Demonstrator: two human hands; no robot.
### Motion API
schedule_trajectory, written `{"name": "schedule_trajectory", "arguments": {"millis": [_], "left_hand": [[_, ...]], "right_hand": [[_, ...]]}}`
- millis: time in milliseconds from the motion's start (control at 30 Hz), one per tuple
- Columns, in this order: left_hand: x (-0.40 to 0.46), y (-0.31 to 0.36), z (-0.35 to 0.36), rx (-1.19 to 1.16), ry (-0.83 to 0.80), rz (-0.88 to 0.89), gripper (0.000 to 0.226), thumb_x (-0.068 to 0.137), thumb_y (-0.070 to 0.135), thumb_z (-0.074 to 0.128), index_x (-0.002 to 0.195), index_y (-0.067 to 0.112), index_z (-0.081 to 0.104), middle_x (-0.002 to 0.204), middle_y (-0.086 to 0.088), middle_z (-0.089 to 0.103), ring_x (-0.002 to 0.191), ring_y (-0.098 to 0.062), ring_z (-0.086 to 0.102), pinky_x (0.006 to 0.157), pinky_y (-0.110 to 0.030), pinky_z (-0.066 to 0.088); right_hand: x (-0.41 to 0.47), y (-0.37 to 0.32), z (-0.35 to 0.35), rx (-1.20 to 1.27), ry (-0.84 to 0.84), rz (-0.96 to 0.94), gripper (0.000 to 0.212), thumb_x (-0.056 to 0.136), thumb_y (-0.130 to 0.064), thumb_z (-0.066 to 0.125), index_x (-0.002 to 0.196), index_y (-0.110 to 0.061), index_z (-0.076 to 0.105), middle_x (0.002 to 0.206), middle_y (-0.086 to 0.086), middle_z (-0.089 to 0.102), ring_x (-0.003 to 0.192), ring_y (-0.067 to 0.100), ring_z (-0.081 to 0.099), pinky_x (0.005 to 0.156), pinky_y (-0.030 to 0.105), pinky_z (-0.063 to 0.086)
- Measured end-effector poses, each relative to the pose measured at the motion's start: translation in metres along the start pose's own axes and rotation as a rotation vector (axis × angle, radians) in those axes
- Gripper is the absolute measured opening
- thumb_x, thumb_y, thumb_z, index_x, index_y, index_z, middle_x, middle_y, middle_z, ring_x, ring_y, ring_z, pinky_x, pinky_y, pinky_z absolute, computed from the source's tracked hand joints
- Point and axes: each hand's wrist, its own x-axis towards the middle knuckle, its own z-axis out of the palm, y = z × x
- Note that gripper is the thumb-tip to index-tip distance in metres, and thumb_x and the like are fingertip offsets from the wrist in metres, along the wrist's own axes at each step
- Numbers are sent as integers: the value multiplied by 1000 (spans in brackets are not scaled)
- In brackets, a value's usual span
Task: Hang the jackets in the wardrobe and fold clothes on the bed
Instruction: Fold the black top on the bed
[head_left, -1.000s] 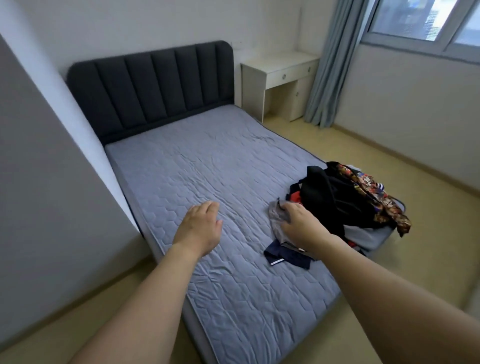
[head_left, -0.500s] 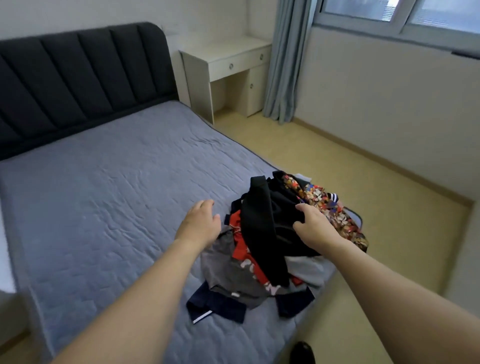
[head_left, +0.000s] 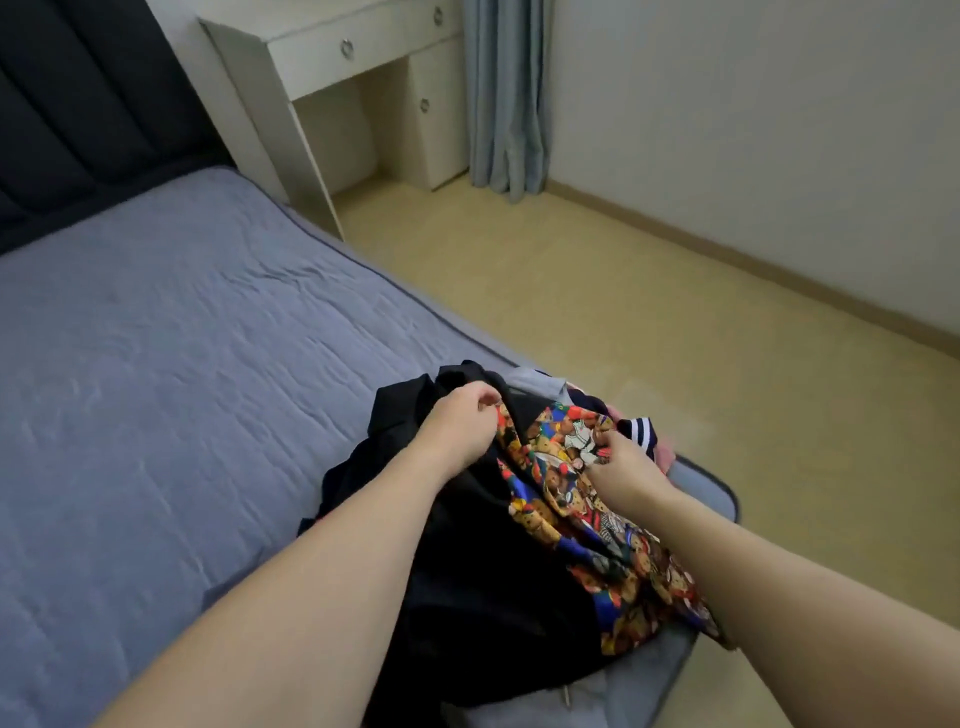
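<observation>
Both hands are on the clothes pile at the near right corner of the bed (head_left: 156, 364), down at about five o'clock in the view. The left hand (head_left: 460, 423) has its fingers curled in, pinching the edge where the black jacket (head_left: 467, 571) meets the colourful patterned garment (head_left: 566, 457), right at the top of the heap. The right hand (head_left: 623, 467) sits just to the right, at about three o'clock from the left one, thumb and fingers bunching a fold of that same patterned fabric. The print is busy: oranges, blues, reds, small cartoon-like figures. It runs from the hands down towards five o'clock, draped over the black jacket and spilling to the mattress edge. The black jacket spreads wide beneath both forearms, dark and crumpled. Peeking out beyond the hands at twelve o'clock of the pile is a grey garment (head_left: 535, 382), and at about two o'clock a navy cuff with white stripes (head_left: 636, 428), with a sliver of pink beside it. The bed's grey quilted cover stretches off to nine o'clock, wrinkled, and the dark padded headboard (head_left: 78, 104) fills the eleven o'clock corner. At twelve o'clock a white desk (head_left: 332, 47) with ring-pull drawers stands against the wall, a grey-blue curtain (head_left: 504, 93) hanging just to its right, touching the yellowish floor (head_left: 675, 338).
</observation>
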Motion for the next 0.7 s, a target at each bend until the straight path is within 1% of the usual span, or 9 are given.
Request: {"name": "schedule_trajectory", "arguments": {"millis": [67,133,167,233,300,367,433,567,700], "left_hand": [[48,1,32,-5,57,38,37,93,17,42,124,28,58,125,1,61,109,-18,56,84,-27,42],[86,-6,59,165,1,111,57,87,7,40,139,30,44,147,-2,43,131,-22,41,103,-34,37],[99,-13,70,348,-91,134,68,84,5,41,146,33,34,158,-1,25,143,-24,23,115,-41,25],[113,-31,86,791,-268,173,70,84,13,47,147,38,29,163,4,-1,149,-27,-6,118,-53,-2],[108,-52,93,1088,-317,278,54,84,29,53,137,33,45,160,-1,13,148,-30,-2,116,-56,-10],[90,-70,93,1204,-261,392,46,81,40,55,126,28,56,139,-5,42,138,-31,24,118,-53,-3],[65,-88,88,1242,-224,437,40,80,43,54,113,23,63,114,-1,57,117,-29,42,114,-45,19],[13,-108,67,1230,-332,114,32,80,36,47,98,20,67,102,-4,69,99,-28,59,81,-37,36],[-18,-109,31,1105,-275,-145,32,77,30,46,104,20,61,108,-5,68,102,-29,64,73,-34,42]], "right_hand": [[42,22,0,-16,22,-50,48,86,-9,42,133,-20,42,101,2,60,79,19,59,53,26,36],[80,39,4,-70,42,-98,57,85,-10,44,140,-22,35,112,5,60,95,24,59,67,29,39],[97,47,6,-95,44,-112,61,85,-13,48,143,-22,31,122,5,58,107,25,57,78,32,40],[123,57,12,-135,23,-146,74,85,-22,57,150,-20,21,146,4,42,130,26,43,103,37,36],[141,62,21,-212,-19,-184,88,83,-34,65,153,-19,14,156,3,27,140,25,30,113,40,29],[153,63,28,-373,-17,-189,79,80,-48,64,146,-20,31,146,4,42,132,27,40,107,43,35],[153,59,35,-568,6,-253,52,80,-58,58,119,-23,56,119,3,56,114,27,49,93,40,38],[125,38,53,-643,-53,-499,23,79,-38,56,65,-20,54,69,-2,53,72,25,55,70,36,51],[92,15,58,-653,-114,-554,17,82,-41,54,83,-24,53,81,-2,60,75,25,59,63,35,51]]}}
